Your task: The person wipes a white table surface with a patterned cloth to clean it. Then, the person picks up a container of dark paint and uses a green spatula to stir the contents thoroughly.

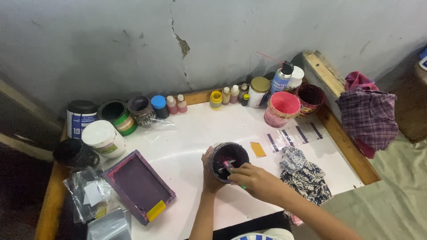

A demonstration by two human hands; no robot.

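While we look down over the white table (195, 133), we see the left hand (209, 173) wrapped around the side of a small dark cup (228, 161), fingers closed on its wall, holding it upright near the front middle of the tabletop. Our right hand (251, 178) is closed around a thin stick-like tool (230, 166) whose pink-smeared end dips into the cup; the rest of the tool is hidden under the fingers, so we cannot tell what kind it is. Inside the cup we make out dark purple paint with pink streaks.

Just right of the cup lies a small orange swatch (258, 149), and beyond it a clear strip with dark bars (293, 136). A patterned dark-and-white rag (304, 175) is crumpled near our right forearm. To the left of the cup sits a rectangular purple-stained frame (138, 184) with a yellow piece (156, 210) at its near corner, and clear plastic bags (91, 195) lie beside it at the table's left edge.

Along the cracked grey wall (178, 44) we see a row of containers: a white tub (103, 138), a green-rimmed can (118, 116), a blue-capped jar (159, 106), several small dropper bottles (176, 104), a yellow-lidded jar (216, 99), a spray can (281, 78) and a pink bucket (282, 109), all well apart from the hands. A plaid cloth (368, 116) is draped over the wooden rail at the right.
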